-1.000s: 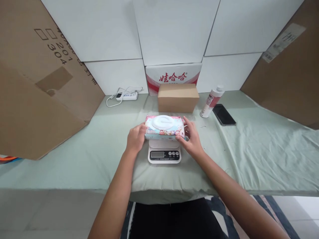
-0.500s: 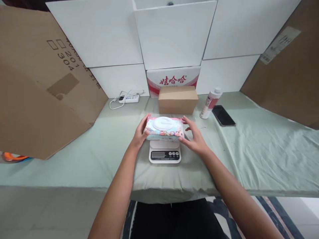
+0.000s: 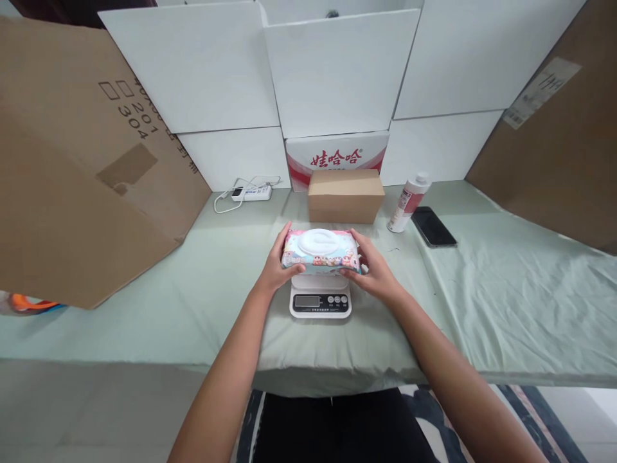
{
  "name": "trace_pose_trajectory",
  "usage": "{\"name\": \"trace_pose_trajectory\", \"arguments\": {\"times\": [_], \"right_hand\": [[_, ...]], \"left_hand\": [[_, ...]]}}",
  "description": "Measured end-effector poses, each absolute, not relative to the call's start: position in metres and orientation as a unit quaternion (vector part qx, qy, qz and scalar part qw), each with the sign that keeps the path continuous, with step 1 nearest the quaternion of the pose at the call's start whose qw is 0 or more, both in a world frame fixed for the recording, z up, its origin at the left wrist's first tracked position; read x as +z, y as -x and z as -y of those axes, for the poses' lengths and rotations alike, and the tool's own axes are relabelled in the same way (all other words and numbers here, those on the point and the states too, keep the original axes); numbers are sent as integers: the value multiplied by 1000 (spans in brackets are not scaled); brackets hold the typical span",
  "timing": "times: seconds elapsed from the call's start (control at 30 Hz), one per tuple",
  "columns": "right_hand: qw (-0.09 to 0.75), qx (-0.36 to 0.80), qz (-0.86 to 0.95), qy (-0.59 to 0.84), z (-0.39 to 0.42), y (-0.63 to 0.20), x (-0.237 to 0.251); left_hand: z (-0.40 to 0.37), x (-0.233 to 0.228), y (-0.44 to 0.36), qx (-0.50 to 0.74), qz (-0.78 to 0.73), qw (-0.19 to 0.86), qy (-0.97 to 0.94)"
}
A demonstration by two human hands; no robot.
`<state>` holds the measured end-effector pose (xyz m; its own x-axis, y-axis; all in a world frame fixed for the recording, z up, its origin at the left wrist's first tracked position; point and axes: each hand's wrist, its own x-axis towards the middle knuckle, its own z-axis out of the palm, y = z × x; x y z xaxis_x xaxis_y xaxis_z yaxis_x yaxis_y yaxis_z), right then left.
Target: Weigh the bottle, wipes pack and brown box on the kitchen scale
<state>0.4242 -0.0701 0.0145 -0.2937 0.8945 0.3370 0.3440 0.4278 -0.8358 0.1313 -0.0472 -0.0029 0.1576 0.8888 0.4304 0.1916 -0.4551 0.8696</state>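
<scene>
A pack of wet wipes with a white oval lid and cartoon print lies across a small white kitchen scale on the pale green cloth. My left hand grips the pack's left end, and my right hand grips its right end. The scale's display and buttons show below the pack; its platform is mostly hidden under the pack.
Behind the scale stands a brown cardboard box before a red-and-white carton. A white bottle and a black phone lie at the right. A power strip is back left. Large cardboard sheets lean on both sides.
Half a second ago my fingers were spread off the pack's ends; now both hands have closed on it again. The view has shifted slightly.
</scene>
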Motion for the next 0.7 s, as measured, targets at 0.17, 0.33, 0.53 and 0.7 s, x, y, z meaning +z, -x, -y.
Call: {"name": "trace_pose_trajectory", "arguments": {"times": [0.17, 0.33, 0.53, 0.7], "right_hand": [[443, 368, 719, 389, 71, -419, 14], [412, 357, 770, 331, 59, -396, 54], [411, 387, 789, 244, -18, -330, 92], [339, 420, 779, 319, -81, -260, 86]], "left_hand": [[55, 2, -129, 531, -398, 265, -700], [60, 23, -105, 602, -401, 153, -673], [18, 54, -51, 640, -442, 61, -625], [-16, 35, -3, 598, -530, 90, -595]]}}
